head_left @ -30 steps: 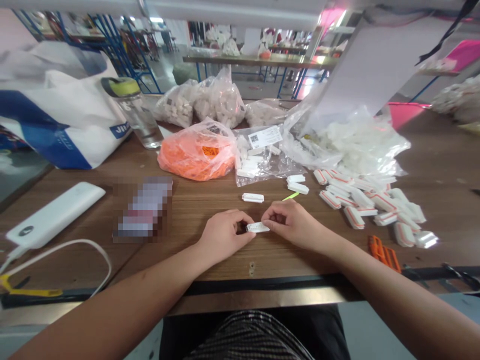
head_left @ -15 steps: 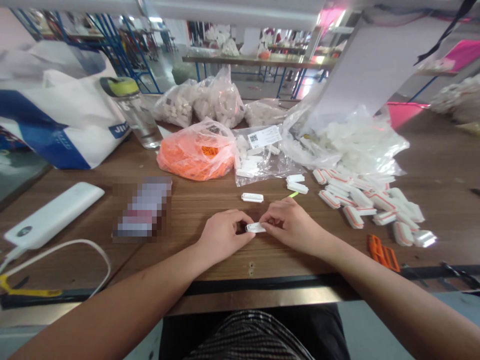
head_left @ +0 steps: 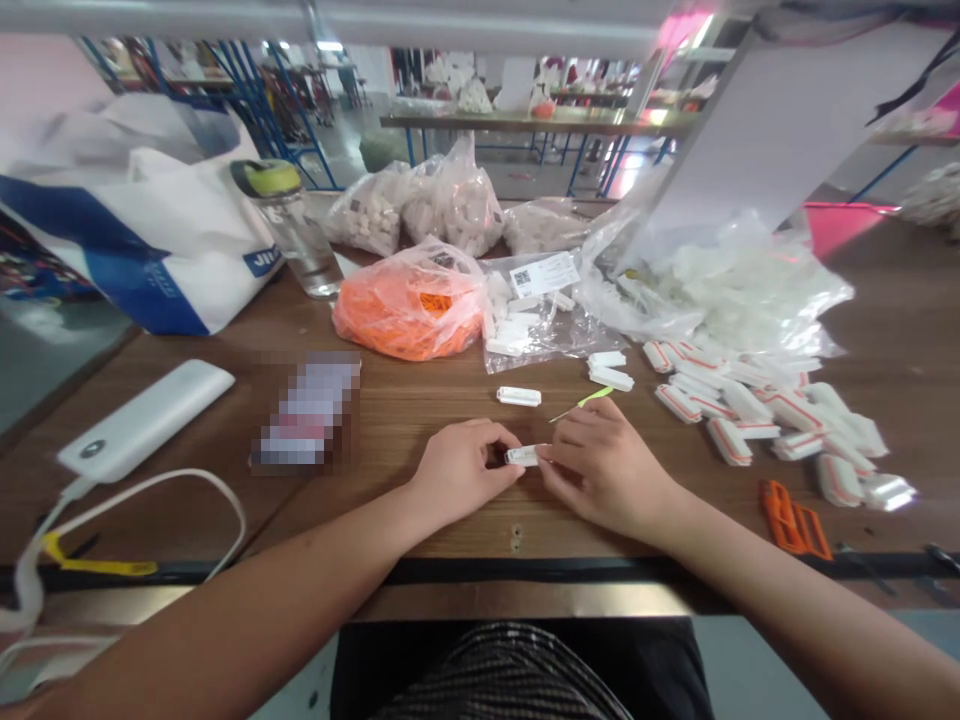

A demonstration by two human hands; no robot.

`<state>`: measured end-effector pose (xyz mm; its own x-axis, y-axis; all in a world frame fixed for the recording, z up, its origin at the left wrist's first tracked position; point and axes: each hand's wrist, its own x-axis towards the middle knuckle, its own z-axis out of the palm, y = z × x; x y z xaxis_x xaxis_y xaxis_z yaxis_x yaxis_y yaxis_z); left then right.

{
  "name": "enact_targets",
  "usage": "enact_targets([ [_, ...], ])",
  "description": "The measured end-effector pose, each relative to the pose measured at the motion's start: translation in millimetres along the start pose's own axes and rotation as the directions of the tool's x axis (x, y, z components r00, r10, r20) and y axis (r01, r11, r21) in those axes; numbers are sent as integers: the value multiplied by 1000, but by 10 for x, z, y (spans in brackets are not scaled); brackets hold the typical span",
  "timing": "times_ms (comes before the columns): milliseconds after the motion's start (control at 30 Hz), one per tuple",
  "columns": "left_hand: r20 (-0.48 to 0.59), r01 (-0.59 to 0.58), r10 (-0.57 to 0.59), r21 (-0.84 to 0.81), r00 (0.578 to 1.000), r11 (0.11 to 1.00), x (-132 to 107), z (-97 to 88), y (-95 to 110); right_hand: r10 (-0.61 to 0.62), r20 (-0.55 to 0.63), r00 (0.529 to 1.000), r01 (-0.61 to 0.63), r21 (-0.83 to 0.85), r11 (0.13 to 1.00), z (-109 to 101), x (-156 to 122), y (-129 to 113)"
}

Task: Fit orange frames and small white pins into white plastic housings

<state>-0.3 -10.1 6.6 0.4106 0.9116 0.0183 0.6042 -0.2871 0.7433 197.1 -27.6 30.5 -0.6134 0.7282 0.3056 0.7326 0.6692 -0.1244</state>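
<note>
White rectangular plastic piece (head_left: 522, 456) held between both hands, low centre of the frame, above the near edge of the wooden worktop (head_left: 405, 420). Left hand (head_left: 465, 472) narrow, with fingertips curled in and pinching the piece's left end. Right hand (head_left: 607, 470) equally narrow, with fingers closed on the right end. Thin lime-green sliver (head_left: 592, 398) just above the right hand, close to its fingers.

Just ahead of the hands, a second white piece (head_left: 518, 396) lying alone; further right, two more white pieces (head_left: 610, 370) close together. Behind them, a clear bag of white pieces (head_left: 536, 325) with a QR-code label (head_left: 545, 275), beside an orange-filled plastic bag (head_left: 409, 305). Right of centre, a loose pile of orange-striped white pieces (head_left: 750, 420) below a large clear bag of white parts (head_left: 720, 285), with orange plastic parts (head_left: 786, 520) near the lower right. Along the upper middle, bulging bags of white parts (head_left: 450, 205). On the left, a white power bank (head_left: 146, 420) with a white cable (head_left: 142, 510), a pixelated, unreadable object (head_left: 307, 410), a water bottle with a lime-green lid (head_left: 289, 225) and a white-and-blue tote bag (head_left: 142, 230).
</note>
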Motion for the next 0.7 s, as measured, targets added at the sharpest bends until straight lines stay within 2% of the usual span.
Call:
enact_targets([
  [267, 6, 22, -22, 0, 1000, 1000, -28, -18, 44, -89, -86, 992, 84, -62, 994, 34, 15, -68],
  [333, 5, 35, -35, 12, 999, 999, -32, -28, 62, -77, -90, 993, 75, -24, 997, 32, 13, -64],
  [433, 12, 32, -33, 21, 999, 999, -35, -39, 76, -14, -84, 996, 24, 119, 993, -16, -25, 28],
  [500, 17, 19, -19, 18, 1000, 1000, -34, -40, 72, 98, -102, 990, -74, 215, 974, -88, -87, 170],
  [567, 15, 7, -7, 16, 1000, 1000, -29, -37, 59, 281, -71, 957, -255, 252, 934, -189, -178, 365],
  [633, 16, 3, -4, 26, 1000, 1000, -21, -33, 41, 467, 29, 884, -463, 209, 861, -304, -283, 574],
  [700, 18, -2, 1, 42, 1000, 999, -9, -33, 20, 580, 122, 805, -592, 103, 800, -405, -382, 750],
])
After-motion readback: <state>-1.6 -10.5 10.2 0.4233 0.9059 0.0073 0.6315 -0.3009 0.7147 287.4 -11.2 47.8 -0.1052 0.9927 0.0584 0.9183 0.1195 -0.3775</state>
